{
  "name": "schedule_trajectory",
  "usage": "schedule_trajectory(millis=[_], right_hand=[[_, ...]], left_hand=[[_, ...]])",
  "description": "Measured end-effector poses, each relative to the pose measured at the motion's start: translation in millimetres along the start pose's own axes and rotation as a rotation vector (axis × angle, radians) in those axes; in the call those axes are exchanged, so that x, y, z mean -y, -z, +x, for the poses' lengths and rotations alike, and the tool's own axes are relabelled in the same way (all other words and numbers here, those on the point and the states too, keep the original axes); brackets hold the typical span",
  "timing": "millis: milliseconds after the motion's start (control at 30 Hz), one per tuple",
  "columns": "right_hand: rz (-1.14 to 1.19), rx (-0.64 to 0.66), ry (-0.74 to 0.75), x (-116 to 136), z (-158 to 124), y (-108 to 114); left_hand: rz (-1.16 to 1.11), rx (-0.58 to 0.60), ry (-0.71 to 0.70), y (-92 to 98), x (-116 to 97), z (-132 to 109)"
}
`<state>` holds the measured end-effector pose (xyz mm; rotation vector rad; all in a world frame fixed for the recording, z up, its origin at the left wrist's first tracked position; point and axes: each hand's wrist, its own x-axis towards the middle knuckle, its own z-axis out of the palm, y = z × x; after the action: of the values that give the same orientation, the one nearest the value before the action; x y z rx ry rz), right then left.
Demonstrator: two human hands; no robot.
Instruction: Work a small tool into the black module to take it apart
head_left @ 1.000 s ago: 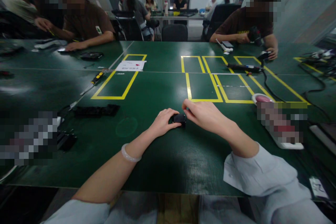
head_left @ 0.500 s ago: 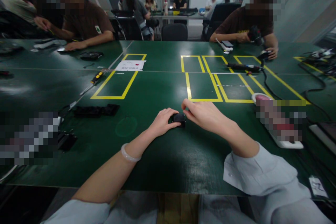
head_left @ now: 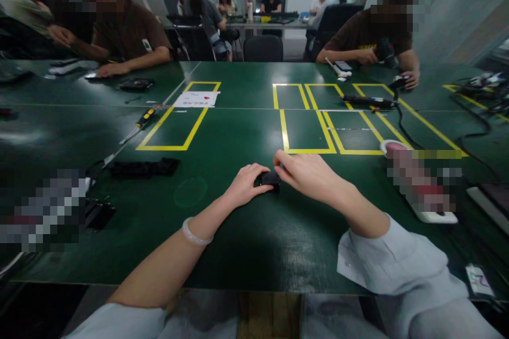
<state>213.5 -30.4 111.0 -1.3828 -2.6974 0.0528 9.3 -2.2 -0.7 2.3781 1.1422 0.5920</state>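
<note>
- Head view: the left hand point(head_left: 247, 186) is gripping a small black block point(head_left: 270, 179), its thumb pressing along the near side and its fingers bending around the left and far sides. The gap between thumb and fingers is just as wide as the block.
- The right hand point(head_left: 310, 174) is curling its thumb and forefinger together beside the block's far right corner. Whether these fingertips are touching it, or pinching something tiny, I cannot tell.
- The block is sitting at the table's near middle, between the two hands. It is looking boxy and dark, with a smooth top.
- Its visible part is spreading slightly more from left to right, one side facing the wearer; fingers are hiding its left end, so its true long axis is uncertain.
- The table point(head_left: 246, 243) is showing a glossy, dark green surface, reflecting light in pale patches.
- Yellow tape point(head_left: 314, 151) is marking out rectangles beyond the hands.
- A pale, rounded bracelet point(head_left: 194, 234) is circling the left wrist, and a light, creased cloth sleeve point(head_left: 374, 251) is folding back along the right forearm.
</note>
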Motion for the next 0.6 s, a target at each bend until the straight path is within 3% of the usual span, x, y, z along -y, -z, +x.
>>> schedule_trajectory(millis=[600], right_hand=[[-0.037,0.003,-0.017,-1.1,1.0,-0.7]], left_hand=[[0.018,-0.007,-0.014,0.0,-0.3,-0.3]])
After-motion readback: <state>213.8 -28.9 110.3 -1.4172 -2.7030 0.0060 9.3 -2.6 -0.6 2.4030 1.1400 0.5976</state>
